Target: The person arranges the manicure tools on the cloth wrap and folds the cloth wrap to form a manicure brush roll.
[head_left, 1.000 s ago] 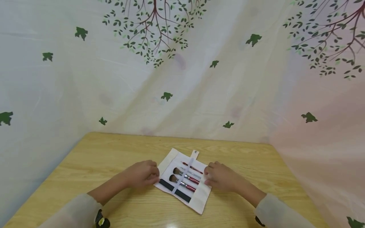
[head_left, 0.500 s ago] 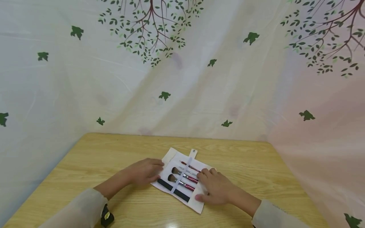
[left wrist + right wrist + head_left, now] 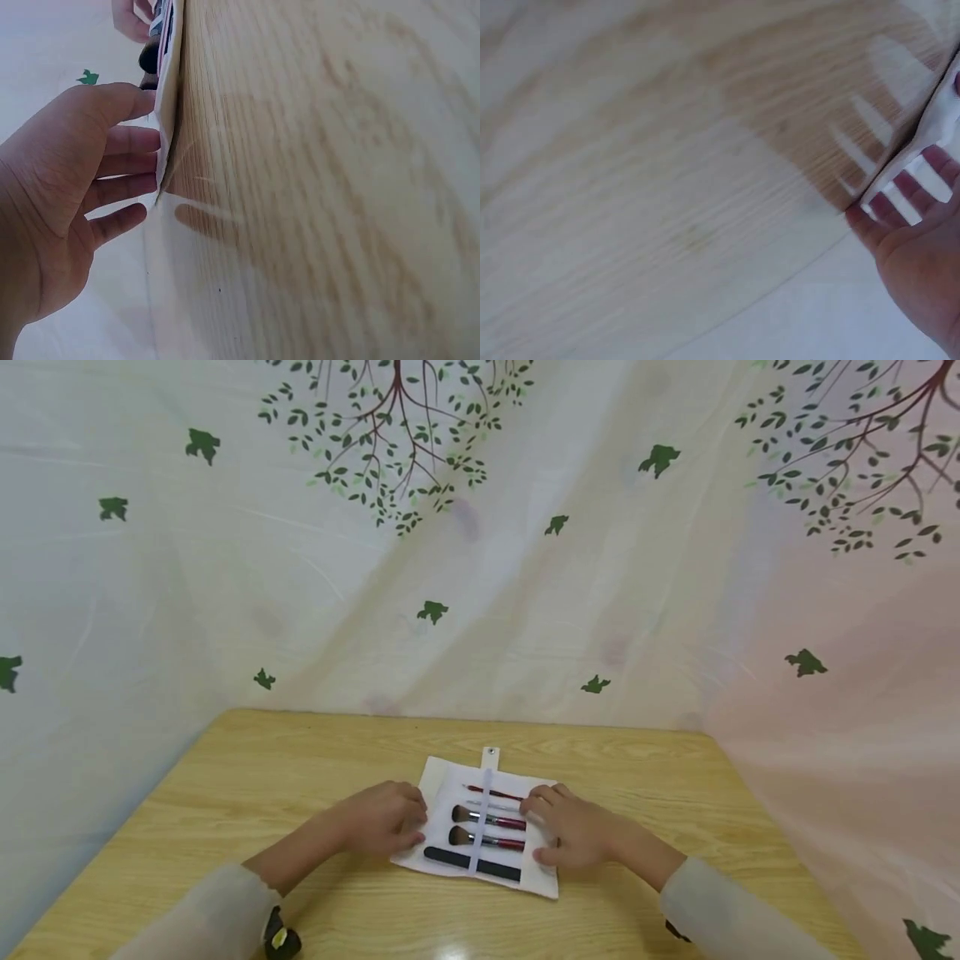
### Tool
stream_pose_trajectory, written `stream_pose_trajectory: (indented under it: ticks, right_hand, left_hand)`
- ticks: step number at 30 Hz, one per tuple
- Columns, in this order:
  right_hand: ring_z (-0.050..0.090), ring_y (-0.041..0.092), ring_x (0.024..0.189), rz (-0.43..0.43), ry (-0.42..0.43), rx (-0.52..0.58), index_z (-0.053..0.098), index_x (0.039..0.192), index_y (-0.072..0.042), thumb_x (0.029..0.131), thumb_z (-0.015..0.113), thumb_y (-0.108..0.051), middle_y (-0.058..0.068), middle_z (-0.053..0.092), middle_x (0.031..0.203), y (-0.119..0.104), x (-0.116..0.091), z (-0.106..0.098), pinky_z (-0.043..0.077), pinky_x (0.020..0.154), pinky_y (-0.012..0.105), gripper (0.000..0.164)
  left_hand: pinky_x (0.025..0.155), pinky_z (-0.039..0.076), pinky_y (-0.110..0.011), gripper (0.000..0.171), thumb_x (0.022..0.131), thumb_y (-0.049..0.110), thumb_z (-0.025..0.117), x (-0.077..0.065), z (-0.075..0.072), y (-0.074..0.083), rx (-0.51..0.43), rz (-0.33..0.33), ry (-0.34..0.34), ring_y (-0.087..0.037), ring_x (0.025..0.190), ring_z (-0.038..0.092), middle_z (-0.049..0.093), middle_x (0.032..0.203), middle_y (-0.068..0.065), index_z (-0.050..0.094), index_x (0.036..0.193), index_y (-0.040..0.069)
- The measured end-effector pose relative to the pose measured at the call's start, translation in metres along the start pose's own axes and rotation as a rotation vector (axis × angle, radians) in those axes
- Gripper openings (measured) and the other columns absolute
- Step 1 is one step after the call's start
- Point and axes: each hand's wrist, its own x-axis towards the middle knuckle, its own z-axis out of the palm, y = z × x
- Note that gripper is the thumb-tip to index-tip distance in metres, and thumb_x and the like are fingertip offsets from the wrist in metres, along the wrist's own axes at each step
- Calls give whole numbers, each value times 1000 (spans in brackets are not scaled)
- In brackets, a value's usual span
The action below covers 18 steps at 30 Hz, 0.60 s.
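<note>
A white fabric brush roll (image 3: 444, 781) lies unfolded on the table between both hands. Under its pale elastic band sit two fluffy brushes (image 3: 512, 843) with red handles, a thin red-handled brush (image 3: 506, 793), a thin pale tool and a flat black stick (image 3: 498, 869). My left hand (image 3: 378, 818) touches the roll's left edge; in the left wrist view the left hand (image 3: 82, 150) has its fingers fairly straight, thumb near the brush tips. My right hand (image 3: 573, 827) rests on the right flap, its fingers spread; the right wrist view shows the right hand (image 3: 922, 240) along the roll's edge.
A strap with a metal snap (image 3: 491, 756) sticks out from the roll's far side. The wooden table (image 3: 300, 752) meets a pale cloth backdrop (image 3: 495, 652) printed with leaves and branches. A dark wrist strap (image 3: 281, 935) shows by the left sleeve.
The brush roll has turned counter-clockwise, so its far edge lies nearly level across the table. My right hand moved onto the right flap, then slightly away from me with it.
</note>
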Motion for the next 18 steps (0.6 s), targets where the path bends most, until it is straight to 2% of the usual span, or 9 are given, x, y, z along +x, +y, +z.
stream_pose_trajectory:
  ticks: [4,9,13,18]
  right_hand:
    - [42,24,133,-39,-25,31,46,145,-20,99,57,-47,0,44,147,9,4,-2,41,109,51,54]
    - [42,25,135,-51,-32,44,46,145,-20,99,56,-50,0,44,147,13,4,-3,36,114,54,56]
    - [42,26,137,-46,-22,45,47,145,-20,99,54,-53,1,45,148,13,2,-2,28,118,56,57]
    - [43,28,135,-19,-7,8,48,147,-18,100,56,-48,4,46,149,7,-2,-1,37,113,53,56]
  left_hand:
    - [81,54,-28,18,94,26,72,-3,0,6,-15,36,15,-9,90,60,68,97,4,78,99,10]
    - [78,53,-27,17,93,27,72,-5,1,8,-6,77,44,-7,87,59,66,94,4,78,97,11]
    - [79,53,-27,19,95,29,71,-5,1,8,-13,62,34,-6,89,59,66,97,5,77,99,12]
    - [83,54,-30,26,95,37,71,-7,1,9,-5,32,11,-9,93,60,66,102,3,77,101,12]
